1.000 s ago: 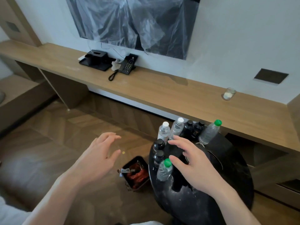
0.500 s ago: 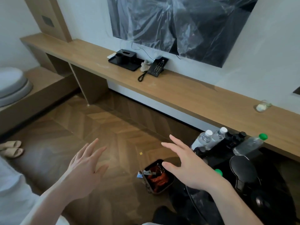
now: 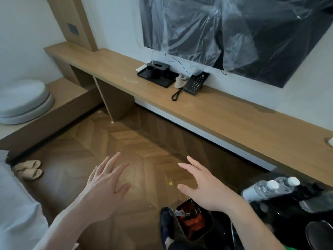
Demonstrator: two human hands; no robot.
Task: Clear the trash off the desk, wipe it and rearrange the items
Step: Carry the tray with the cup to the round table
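Note:
A long wooden desk [image 3: 225, 114] runs along the wall. On it stand a black tray [image 3: 156, 77] with a tissue box and cup, a crumpled beige tissue [image 3: 180, 81] and a black telephone [image 3: 195, 83]. A glass [image 3: 329, 141] shows at the desk's right edge. My left hand [image 3: 106, 184] and my right hand [image 3: 203, 188] hover over the floor with fingers spread, holding nothing. Below my right hand sits a small bin [image 3: 191, 221] with red trash.
A black round table [image 3: 288, 204] at the lower right carries several water bottles [image 3: 266, 187] and dark bottles. A plastic-covered TV [image 3: 225, 29] hangs above the desk. Slippers [image 3: 28, 169] lie on the floor at left, near a white cushion [image 3: 21, 101]. A yellow scrap [image 3: 170, 183] lies on the floor.
The view has swung left, away from the round table. My right hand has left the bottles and now hovers over the bin; both hands stay empty.

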